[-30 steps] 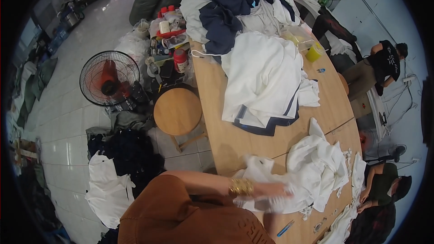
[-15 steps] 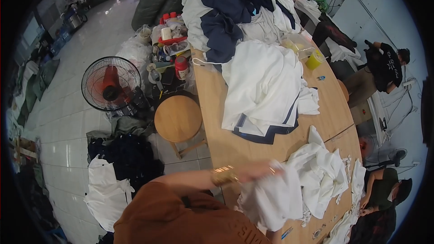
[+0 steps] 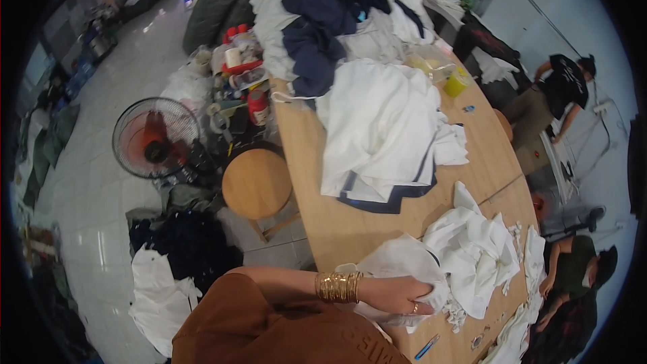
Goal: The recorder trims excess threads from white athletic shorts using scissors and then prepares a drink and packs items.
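Observation:
My left hand (image 3: 397, 294), with gold bangles on the wrist and a ring, reaches in from the lower left across my body. Its fingers are curled into a piece of white cloth (image 3: 394, 256) at the near edge of the table. The cloth is spread partly under and beyond the hand. My right hand does not show. Just right of the held cloth lies a crumpled heap of white fabric (image 3: 475, 256). A slim blue tool (image 3: 426, 347) rests on the wood near the hand.
Farther along the table (image 3: 300, 182) lie white garments (image 3: 381, 128) with navy trim and a navy pile (image 3: 313, 44). A yellow cup (image 3: 456, 82) stands by the right edge. Left are a stool (image 3: 257, 184) and a fan (image 3: 156, 141). Two people work at right.
The blurred left hand has come down and slightly right with the white cloth. The bunched cloth now lies more spread on the table. The whole view has shifted a little.

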Demonstrator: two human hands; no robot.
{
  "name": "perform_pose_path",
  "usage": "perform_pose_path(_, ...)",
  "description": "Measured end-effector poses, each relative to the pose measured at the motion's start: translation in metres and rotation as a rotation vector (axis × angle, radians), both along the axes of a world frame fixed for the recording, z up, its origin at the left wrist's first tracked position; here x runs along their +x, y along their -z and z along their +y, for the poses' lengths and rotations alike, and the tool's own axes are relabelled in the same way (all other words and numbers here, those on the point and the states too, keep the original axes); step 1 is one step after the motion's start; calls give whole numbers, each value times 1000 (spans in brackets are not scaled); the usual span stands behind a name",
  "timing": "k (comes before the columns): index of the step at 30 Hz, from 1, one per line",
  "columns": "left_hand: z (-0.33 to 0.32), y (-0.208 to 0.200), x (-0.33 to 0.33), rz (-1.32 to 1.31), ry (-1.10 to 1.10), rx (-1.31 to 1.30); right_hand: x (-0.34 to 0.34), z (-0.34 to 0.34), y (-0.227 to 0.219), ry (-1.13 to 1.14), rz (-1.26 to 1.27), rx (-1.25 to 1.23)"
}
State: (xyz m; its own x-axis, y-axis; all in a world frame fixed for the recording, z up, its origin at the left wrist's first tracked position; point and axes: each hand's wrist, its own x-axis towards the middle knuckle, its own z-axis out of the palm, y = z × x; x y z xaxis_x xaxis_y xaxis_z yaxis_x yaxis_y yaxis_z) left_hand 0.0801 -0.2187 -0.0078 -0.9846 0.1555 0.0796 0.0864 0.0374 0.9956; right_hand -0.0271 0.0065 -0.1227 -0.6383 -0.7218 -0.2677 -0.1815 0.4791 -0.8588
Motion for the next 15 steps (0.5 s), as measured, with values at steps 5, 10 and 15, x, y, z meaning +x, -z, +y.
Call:
perform_pose_path(5,-78,-46,-15,220,60,-28,-13,-25,-31,-1,14,-53)
perform_pose_path(10,-211,-87,-121,512,-552,-160,-18,-50,-89,230,286,-258)
perform_pose_path(15,-356,-74,-179,-61,-1170,-572,-14,-38,-77,325,202,-283)
